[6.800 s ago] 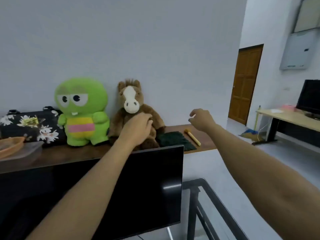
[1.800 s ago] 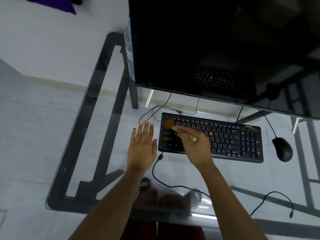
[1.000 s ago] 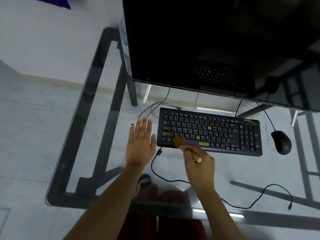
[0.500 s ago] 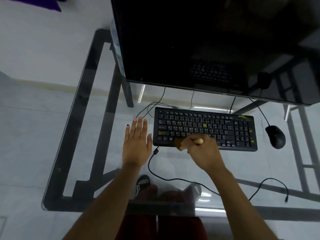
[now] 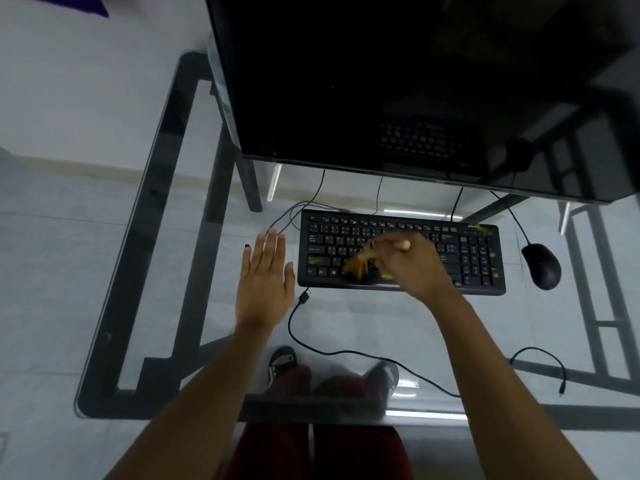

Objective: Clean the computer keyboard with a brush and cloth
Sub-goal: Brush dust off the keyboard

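Nearest, the person's dark red trousers (image 5: pixel 322 448) and shoes (image 5: pixel 282 363) show through the glass desk (image 5: pixel 104 341). A loose black cable (image 5: pixel 349 353) crosses the glass, its plug end lying just near the keyboard's near-left corner. The left hand (image 5: pixel 265 284) rests flat on the glass just left of the keyboard, fingers straight and together. The right hand (image 5: pixel 412 263) is over the middle of the keyboard, fingers curled round a brush (image 5: pixel 372 259) with a pale wooden handle and tan bristles; the bristles seem to touch the lower key rows, though they are blurred. The keyboard (image 5: pixel 401 252) is black and flat, with small pale legends and several yellow-marked keys. A black mouse (image 5: pixel 541 266) sits to its right. Farthest, a dark monitor (image 5: pixel 398 81) reflects the keys.
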